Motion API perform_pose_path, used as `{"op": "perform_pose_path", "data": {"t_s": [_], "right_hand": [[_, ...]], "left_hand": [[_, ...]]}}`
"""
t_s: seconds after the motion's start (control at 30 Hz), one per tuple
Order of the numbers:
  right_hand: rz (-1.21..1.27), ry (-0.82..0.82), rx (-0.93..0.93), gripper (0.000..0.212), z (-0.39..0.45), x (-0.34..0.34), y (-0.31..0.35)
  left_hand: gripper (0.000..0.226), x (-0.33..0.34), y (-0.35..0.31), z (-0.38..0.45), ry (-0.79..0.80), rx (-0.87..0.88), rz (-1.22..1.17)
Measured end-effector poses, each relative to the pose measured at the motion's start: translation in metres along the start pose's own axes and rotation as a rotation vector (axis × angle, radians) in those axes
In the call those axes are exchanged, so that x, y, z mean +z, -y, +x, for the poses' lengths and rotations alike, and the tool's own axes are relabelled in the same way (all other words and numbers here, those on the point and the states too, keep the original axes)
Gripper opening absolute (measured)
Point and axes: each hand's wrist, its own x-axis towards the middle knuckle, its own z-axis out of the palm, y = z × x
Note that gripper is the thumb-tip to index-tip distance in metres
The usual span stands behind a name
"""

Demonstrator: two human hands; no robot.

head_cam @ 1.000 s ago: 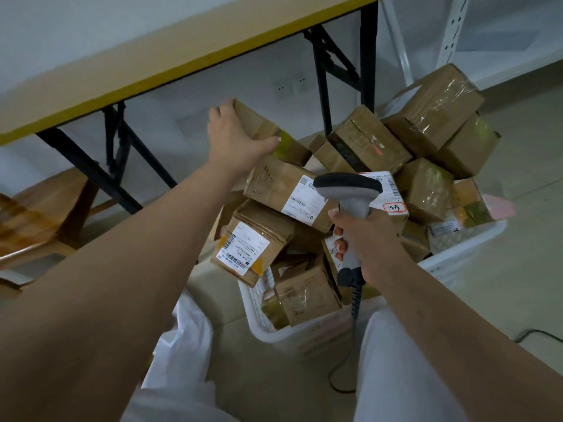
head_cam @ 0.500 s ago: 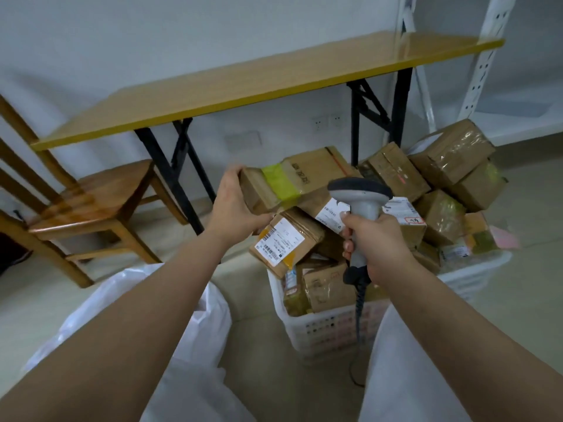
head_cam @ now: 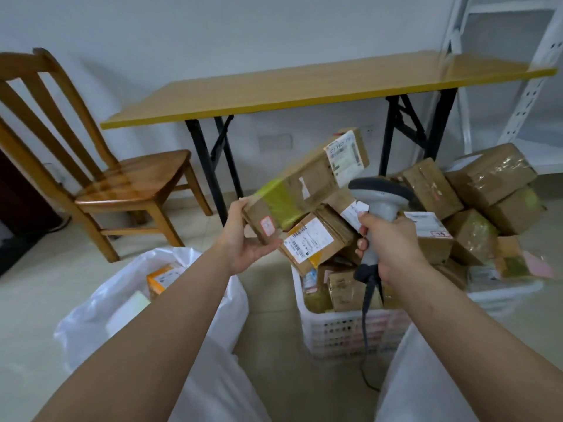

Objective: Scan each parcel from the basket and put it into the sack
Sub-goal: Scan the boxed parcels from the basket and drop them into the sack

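While both forearms reached in from six o'clock, gripped two things. Left hand (head_cam: 243, 242): curled round the near end of a long brown parcel (head_cam: 304, 190), lifted clear above the basket (head_cam: 344, 330) at twelve o'clock of the hand, tilted up toward one o'clock. Yellow tape across its middle; small red-edged sticker on the near end, unreadable; white label at the far end, print blurred. Right hand (head_cam: 391, 248): closed round the grey scanner (head_cam: 380, 202), head pointed at the parcel, cord hanging to six o'clock. White sack (head_cam: 100, 303) at seven o'clock, orange-labelled box (head_cam: 161, 278) inside. Basket heaped with boxes; barcode label (head_cam: 307, 240) facing up, another box marked "14" (head_cam: 438, 233) in red. Beyond: wooden chair (head_cam: 100, 178) at ten o'clock, yellow-edged table (head_cam: 304, 92) at twelve, white shelving (head_cam: 518, 86) at two.
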Motion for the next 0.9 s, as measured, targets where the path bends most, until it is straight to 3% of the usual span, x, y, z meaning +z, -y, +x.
{"op": "perform_pose_path", "data": {"t_s": [0.13,0.27,0.37,0.47,0.53,0.67,0.9], "right_hand": [[-0.021,0.009,0.000,0.019,0.003,0.003,-0.005],[-0.064,0.014,0.059,0.012,0.009,-0.001,-0.013],[-0.131,0.035,0.129,0.016,0.013,-0.004,-0.020],[-0.182,0.061,0.199,0.019,0.016,-0.006,-0.027],[-0.197,0.063,0.227,0.016,0.018,-0.007,-0.031],[-0.176,0.060,0.229,0.014,0.022,-0.008,-0.033],[-0.132,0.050,0.149,0.021,0.021,-0.015,-0.023]], "left_hand": [[0.055,0.012,0.012,0.001,-0.011,-0.164,-0.003],[0.057,0.020,0.031,0.006,-0.013,-0.268,0.032],[0.059,0.023,0.040,0.007,-0.019,-0.302,0.038],[0.076,0.024,0.045,0.011,-0.041,-0.302,0.056],[0.078,0.024,0.046,0.008,-0.015,-0.279,0.105],[0.042,0.012,0.049,0.010,-0.102,-0.103,0.370],[0.042,-0.031,0.043,0.026,-0.297,0.114,0.531]]}}
